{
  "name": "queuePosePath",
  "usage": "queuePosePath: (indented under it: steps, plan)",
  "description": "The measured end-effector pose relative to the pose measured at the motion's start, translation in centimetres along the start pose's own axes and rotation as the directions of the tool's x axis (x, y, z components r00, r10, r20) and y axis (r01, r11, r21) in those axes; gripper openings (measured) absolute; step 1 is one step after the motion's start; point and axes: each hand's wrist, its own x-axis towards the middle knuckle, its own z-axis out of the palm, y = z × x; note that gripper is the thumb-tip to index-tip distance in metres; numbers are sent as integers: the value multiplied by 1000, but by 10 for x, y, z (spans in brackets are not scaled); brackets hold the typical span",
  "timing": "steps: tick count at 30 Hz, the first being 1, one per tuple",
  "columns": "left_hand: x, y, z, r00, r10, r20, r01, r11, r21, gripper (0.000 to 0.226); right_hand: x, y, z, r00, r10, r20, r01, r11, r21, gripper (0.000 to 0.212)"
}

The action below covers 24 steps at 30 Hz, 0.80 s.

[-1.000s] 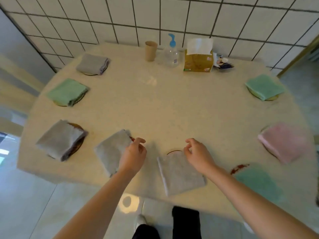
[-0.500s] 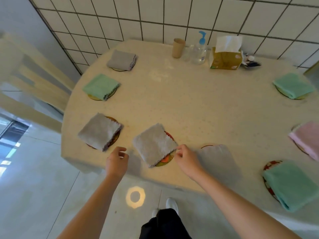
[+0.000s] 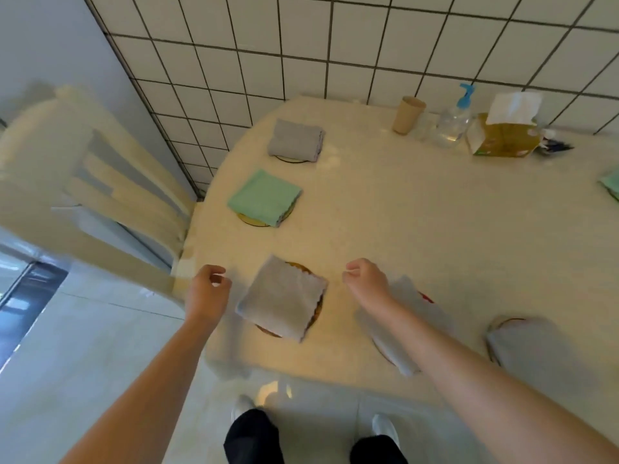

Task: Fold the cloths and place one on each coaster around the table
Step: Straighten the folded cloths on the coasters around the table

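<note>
A folded grey cloth (image 3: 283,301) lies on a round coaster (image 3: 317,308) near the table's front left edge. My left hand (image 3: 207,291) hovers just left of it, fingers loosely curled, holding nothing. My right hand (image 3: 366,281) hovers to its right, also empty with curled fingers. Under my right forearm lies another grey cloth (image 3: 398,356) on a coaster. A third grey cloth (image 3: 532,346) sits further right. A green cloth (image 3: 264,197) and a grey cloth (image 3: 296,140) rest on coasters further back.
A cream chair (image 3: 100,195) stands close at the left of the beige table (image 3: 418,229). By the tiled wall stand a paper cup (image 3: 407,114), a pump bottle (image 3: 454,120) and a tissue box (image 3: 505,132). A green cloth's edge (image 3: 611,184) shows far right.
My view has swung left along the table. Both hands have left the second grey cloth and now flank the cloth on the leftmost front coaster. The chair has come into view.
</note>
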Motion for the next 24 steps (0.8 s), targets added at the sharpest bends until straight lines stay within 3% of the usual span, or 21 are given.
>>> queuePosePath:
  steps: [4,7,9,12,15,19,24]
  plan:
    - [81,9,-41,987,121,108,-129,990,65,19,16,-63,51,991,129,34,-133,968,211,33]
    - [135,28,-54,969,191,158,-206,975,83,19,30,-99,78,971,228,73,-237,863,447,5]
    - [167,47,-54,958,221,181,-242,965,99,18,38,-123,86,943,295,157,-325,705,631,4]
    - [209,80,-45,942,236,238,-259,963,73,18,58,-149,96,879,349,325,-438,322,839,19]
    - [239,106,-29,946,192,262,-203,979,18,16,74,-167,103,827,341,447,-505,103,857,38]
    - [279,129,0,945,152,291,-141,988,-58,8,102,-183,109,765,350,542,-576,-6,817,49]
    - [317,155,36,931,117,347,-80,990,-117,17,130,-185,117,699,396,596,-624,-70,778,42]
